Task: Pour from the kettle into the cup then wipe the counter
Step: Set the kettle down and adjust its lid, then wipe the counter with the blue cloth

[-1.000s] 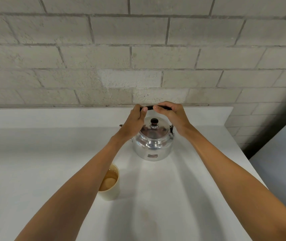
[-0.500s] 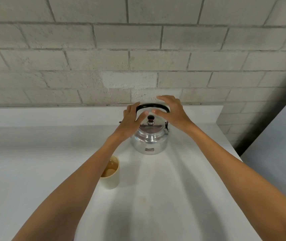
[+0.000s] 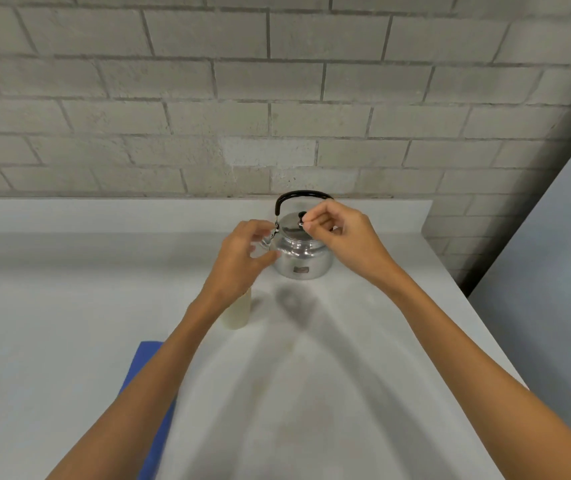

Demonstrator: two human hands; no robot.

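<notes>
A shiny metal kettle (image 3: 303, 254) with a black arched handle (image 3: 303, 194) stands upright on the white counter (image 3: 312, 393), near the back wall. My left hand (image 3: 242, 258) hovers at the kettle's left side by the spout, fingers loosely spread and holding nothing. My right hand (image 3: 344, 233) is at the kettle's right side. Its fingers are curled, with the fingertips together beside the black lid knob (image 3: 301, 215); I cannot tell whether they touch it. The cream cup (image 3: 239, 313) stands in front of the kettle, mostly hidden behind my left wrist.
A blue cloth (image 3: 143, 372) lies flat on the counter at the near left, partly under my left forearm. A grey block wall rises behind the counter's raised back ledge (image 3: 104, 216). The counter's right edge (image 3: 464, 299) drops off beside a grey panel.
Both hands have let go of the kettle's handle and dropped to the kettle's sides. The view has tilted down, and the blue cloth now shows.
</notes>
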